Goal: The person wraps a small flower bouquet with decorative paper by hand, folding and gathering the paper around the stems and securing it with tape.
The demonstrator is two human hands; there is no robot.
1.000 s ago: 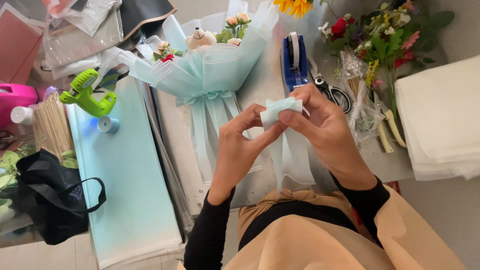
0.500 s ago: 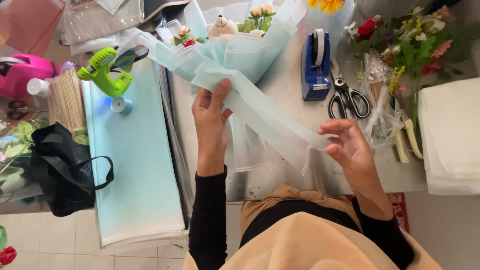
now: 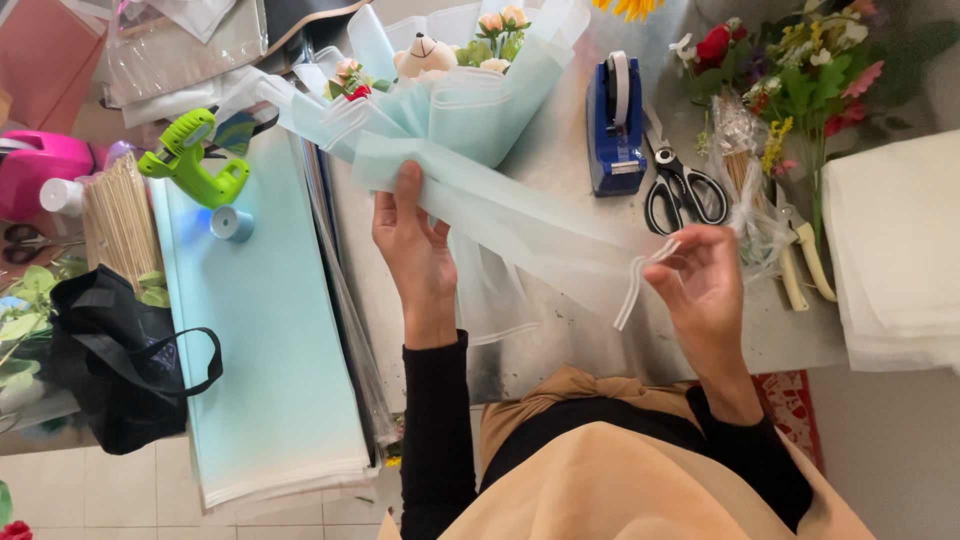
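1. right hand: fingers pinching white-edged end of pale teal ribbon, near worktop edge; thin grip, could slip free.
2. left hand: fingers closed on ribbon beside bouquet; hard pull might tear wrap or drag it.
3. scissors beyond: could snag slack.

Pale teal ribbon stretched between both hands above table. One end pinched by left hand, beside wrapped bouquet; other end held in right hand. Blue tape dispenser and scissors seen just beyond.
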